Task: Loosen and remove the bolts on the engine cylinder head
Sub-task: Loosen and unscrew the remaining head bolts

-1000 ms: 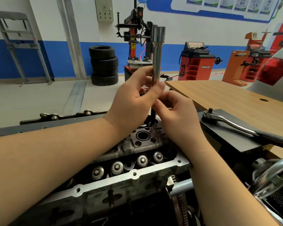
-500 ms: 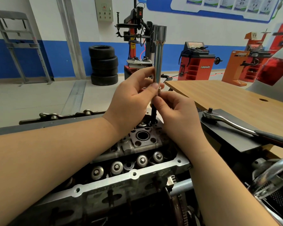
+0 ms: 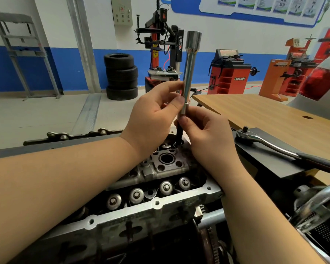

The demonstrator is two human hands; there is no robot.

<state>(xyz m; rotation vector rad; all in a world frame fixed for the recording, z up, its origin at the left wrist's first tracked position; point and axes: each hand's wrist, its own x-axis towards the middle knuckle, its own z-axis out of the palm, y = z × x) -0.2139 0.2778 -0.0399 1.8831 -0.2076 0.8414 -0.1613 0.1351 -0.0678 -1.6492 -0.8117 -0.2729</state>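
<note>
Socket extension [image 3: 189,73] lifted slightly, left hand [image 3: 152,119] and right hand [image 3: 204,134] pinching it, bolt [image 3: 179,135] above cylinder head [image 3: 166,168]

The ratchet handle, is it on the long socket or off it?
Off. The ratchet handle lies on the dark tray to the right, while both hands hold the long socket upright with nothing on its top end.

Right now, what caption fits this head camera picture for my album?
Both hands, left hand and right hand, lift a long socket with a bolt from the cylinder head.
</note>
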